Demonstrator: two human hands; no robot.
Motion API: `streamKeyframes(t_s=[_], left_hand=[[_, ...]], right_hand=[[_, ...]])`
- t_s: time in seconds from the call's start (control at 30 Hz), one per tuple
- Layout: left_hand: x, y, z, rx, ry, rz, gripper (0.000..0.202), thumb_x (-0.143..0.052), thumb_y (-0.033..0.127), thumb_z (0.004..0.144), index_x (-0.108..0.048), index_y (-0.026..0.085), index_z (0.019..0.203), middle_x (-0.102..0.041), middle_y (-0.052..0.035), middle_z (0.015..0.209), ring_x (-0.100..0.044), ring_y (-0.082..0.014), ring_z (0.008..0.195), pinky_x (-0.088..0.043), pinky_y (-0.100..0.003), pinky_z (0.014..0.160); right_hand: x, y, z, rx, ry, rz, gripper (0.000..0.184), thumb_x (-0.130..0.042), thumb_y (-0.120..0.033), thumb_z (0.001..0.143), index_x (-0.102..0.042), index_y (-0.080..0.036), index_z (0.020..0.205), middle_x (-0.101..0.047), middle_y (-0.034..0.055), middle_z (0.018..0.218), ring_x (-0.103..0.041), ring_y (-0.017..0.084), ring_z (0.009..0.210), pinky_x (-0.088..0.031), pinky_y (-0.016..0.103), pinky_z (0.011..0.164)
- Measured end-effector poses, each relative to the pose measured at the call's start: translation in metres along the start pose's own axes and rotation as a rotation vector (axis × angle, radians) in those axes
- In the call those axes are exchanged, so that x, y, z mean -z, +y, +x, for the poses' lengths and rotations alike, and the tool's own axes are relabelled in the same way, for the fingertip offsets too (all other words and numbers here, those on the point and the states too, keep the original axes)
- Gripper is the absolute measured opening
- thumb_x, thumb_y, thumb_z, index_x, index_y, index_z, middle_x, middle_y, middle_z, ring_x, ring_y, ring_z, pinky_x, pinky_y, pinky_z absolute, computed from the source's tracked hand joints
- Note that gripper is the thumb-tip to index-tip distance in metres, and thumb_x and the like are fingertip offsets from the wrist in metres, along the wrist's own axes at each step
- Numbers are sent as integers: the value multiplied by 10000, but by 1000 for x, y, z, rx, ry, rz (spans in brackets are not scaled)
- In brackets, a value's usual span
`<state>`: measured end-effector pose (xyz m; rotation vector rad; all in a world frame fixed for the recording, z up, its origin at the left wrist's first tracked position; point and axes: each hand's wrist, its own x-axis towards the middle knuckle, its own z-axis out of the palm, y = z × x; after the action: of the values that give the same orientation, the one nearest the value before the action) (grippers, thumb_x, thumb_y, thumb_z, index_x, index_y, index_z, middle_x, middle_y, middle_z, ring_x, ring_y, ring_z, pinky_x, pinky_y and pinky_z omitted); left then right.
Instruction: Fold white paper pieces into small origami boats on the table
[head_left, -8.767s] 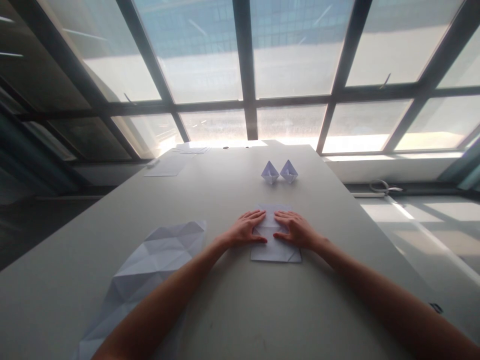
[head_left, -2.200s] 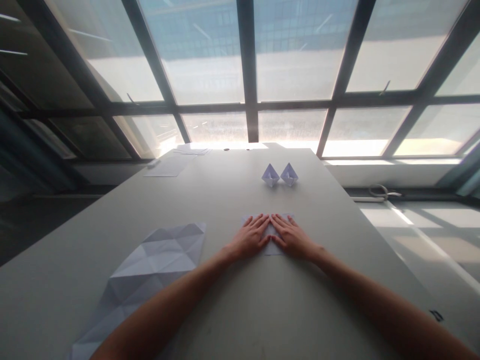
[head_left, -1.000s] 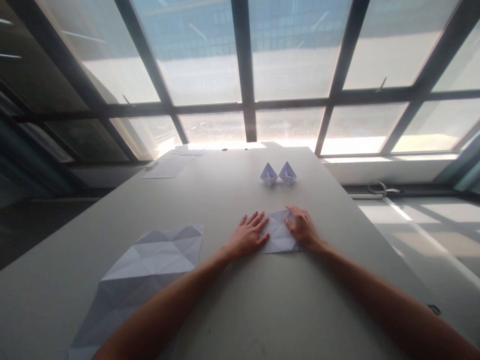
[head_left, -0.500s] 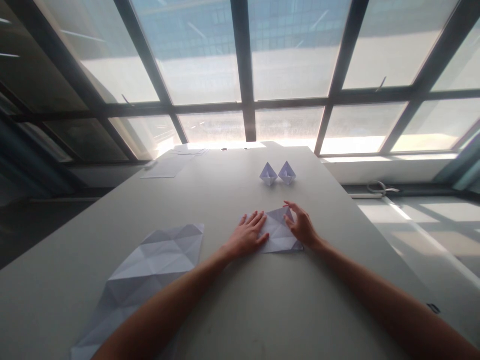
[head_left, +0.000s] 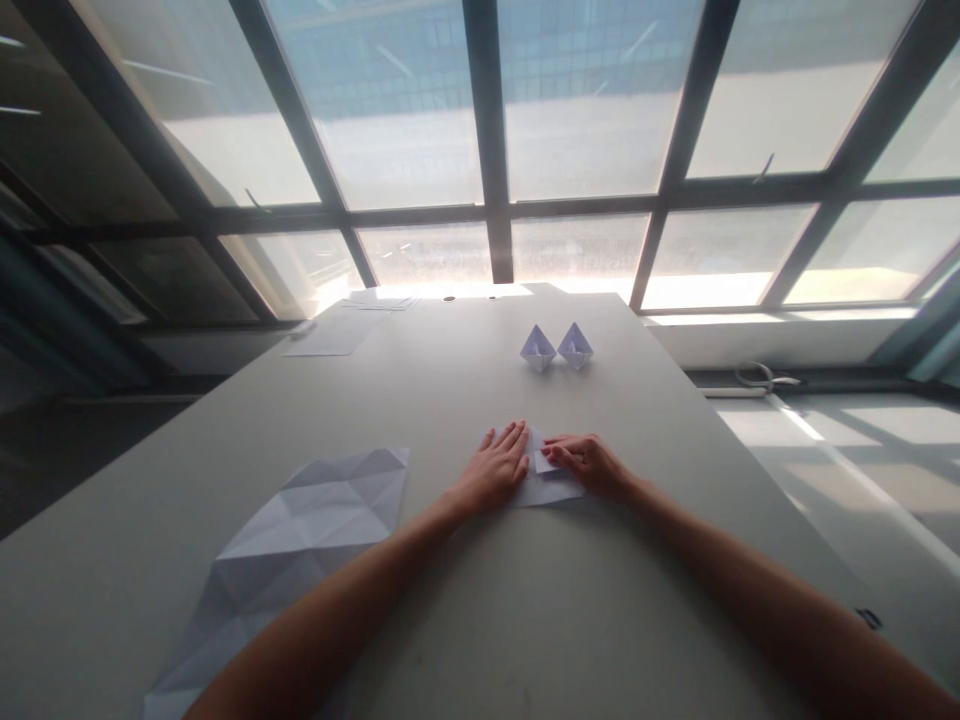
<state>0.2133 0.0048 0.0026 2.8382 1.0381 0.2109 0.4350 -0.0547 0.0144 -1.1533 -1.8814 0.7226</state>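
A small sheet of white paper [head_left: 547, 489] lies on the table in front of me, its far right corner folded over toward the middle. My left hand [head_left: 495, 468] rests flat on the paper's left side with the fingers stretched out. The fingers of my right hand [head_left: 585, 463] are closed on the folded corner, which they hold near the left fingertips. Part of the paper is hidden under both hands. Beyond them stand two folded paper boats [head_left: 538, 349], side by side and upright.
On the left lies a large creased sheet of paper [head_left: 315, 510], partly under my left forearm. Flat white sheets [head_left: 330, 335] lie at the table's far left. The white table [head_left: 450, 390] reaches toward a wide window, and a coiled cable [head_left: 754, 375] lies beyond its right edge.
My right hand has moved left and slightly nearer, bringing the paper's far right corner over onto the sheet. My left hand stays almost in place, its fingers closer together.
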Motion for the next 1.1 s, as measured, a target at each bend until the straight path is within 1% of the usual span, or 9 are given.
streamKeyframes(t_s=[0.2,0.37,0.47,0.57,0.63,0.7,0.77,0.9,1.1], left_hand=[[1,1,1,17,12,-9,573,-208,457,1020,-244,189,1525,-280,-96,1576,-208,-209,1465,-158,-441,1185],[6,4,0,55,40,6,552,-257,547,998,-336,289,1479,-385,-85,1514,-277,-259,1431,-198,-487,1164],[6,5,-1,64,38,18,563,-280,585,980,-355,315,1468,-380,-77,1511,-244,-277,1441,-183,-499,1168],[4,5,0,65,4,25,614,-274,593,976,-305,277,1502,-296,-70,1567,-134,-273,1476,-133,-495,1182],[3,5,1,66,-26,30,656,-268,608,969,-261,258,1525,-225,-53,1599,-74,-263,1487,-94,-492,1189],[3,5,2,74,-45,31,702,-259,643,955,-233,250,1537,-184,-39,1611,-50,-260,1490,-72,-489,1192],[3,6,3,80,-52,31,736,-250,675,940,-231,246,1539,-173,-33,1612,-42,-262,1491,-69,-487,1191],[6,7,2,83,-53,28,747,-254,690,930,-243,254,1536,-165,-23,1613,-46,-265,1491,-76,-485,1190],[6,8,3,89,-68,15,752,-267,692,928,-227,258,1541,-150,-22,1614,-46,-283,1489,-70,-503,1186]], right_hand=[[-2,6,2,22,-89,-89,290,-499,-356,928,-764,-241,957,-723,34,1117,-634,238,1131,-425,443,1044],[-7,6,-1,164,-73,-193,206,-556,-283,904,-758,-251,915,-720,44,1129,-639,201,1095,-450,368,1015],[-10,4,-2,184,-75,-312,216,-534,-263,923,-740,-255,986,-686,51,1191,-600,187,1143,-439,350,1021],[-13,3,-3,108,-92,-476,328,-520,-289,932,-650,-219,1225,-573,92,1366,-470,224,1307,-342,417,1108],[-15,3,-3,40,-141,-568,461,-460,-316,956,-503,-186,1397,-444,110,1484,-343,244,1402,-256,473,1150],[-16,5,-3,-27,-191,-635,522,-356,-320,988,-359,-176,1490,-333,103,1548,-247,238,1446,-180,509,1170],[-17,7,-3,-100,-200,-687,535,-279,-314,1003,-289,-179,1520,-268,94,1573,-198,234,1461,-124,536,1174],[-10,16,-5,-260,-159,-745,532,-249,-320,1002,-301,-196,1517,-206,94,1591,-141,263,1473,-97,589,1156],[7,31,-6,-373,-31,-748,513,-277,-266,988,-375,-144,1476,-277,135,1569,-200,249,1460,-159,511,1166]])
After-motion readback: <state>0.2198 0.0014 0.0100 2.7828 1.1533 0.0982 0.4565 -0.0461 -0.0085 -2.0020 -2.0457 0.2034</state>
